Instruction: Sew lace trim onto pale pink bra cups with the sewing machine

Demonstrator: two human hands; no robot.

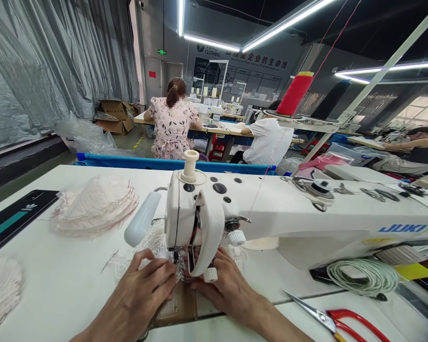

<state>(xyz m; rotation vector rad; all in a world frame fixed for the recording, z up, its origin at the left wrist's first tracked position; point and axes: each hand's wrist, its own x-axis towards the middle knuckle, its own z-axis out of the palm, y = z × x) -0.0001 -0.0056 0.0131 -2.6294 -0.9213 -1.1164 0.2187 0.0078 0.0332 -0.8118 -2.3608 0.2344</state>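
Note:
A white JUKI sewing machine (299, 213) stands across the table in front of me. Under its needle head lies a piece of white lace fabric (153, 247). My left hand (146, 285) rests flat on the lace left of the needle, fingers stretched toward the presser foot. My right hand (224, 285) lies just right of the needle, fingers pressed down on the lace beneath the machine head; its fingertips are partly hidden by the head.
A stack of lace pieces (96, 204) sits at the left, more lace (0, 285) at the near left edge. Red-handled scissors (338, 320) and a coiled cord (364, 275) lie at the right. A red thread cone (294, 94) stands behind. Other people sit at benches beyond.

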